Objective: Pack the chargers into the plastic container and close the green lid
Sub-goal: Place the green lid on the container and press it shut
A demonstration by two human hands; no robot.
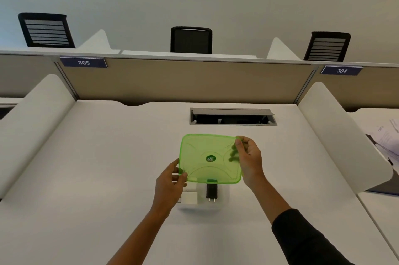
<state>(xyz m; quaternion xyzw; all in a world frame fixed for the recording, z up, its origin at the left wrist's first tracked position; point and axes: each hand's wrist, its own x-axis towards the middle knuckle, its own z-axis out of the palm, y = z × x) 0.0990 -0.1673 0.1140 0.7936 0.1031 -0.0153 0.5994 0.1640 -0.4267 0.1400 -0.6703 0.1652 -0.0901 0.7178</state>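
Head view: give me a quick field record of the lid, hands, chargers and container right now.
lid: green lid, held tilted above the container, not seated
left hand: left hand grips the lid's near-left corner
right hand: right hand grips the lid's far-right corner
chargers: black charger and white charger, inside the container
container: clear container on the desk, open

green lid [210, 158] covers most of the plastic container [222, 204], black charger [211, 192] top tucked under it, white charger [190, 197] half behind the left hand [169, 187].
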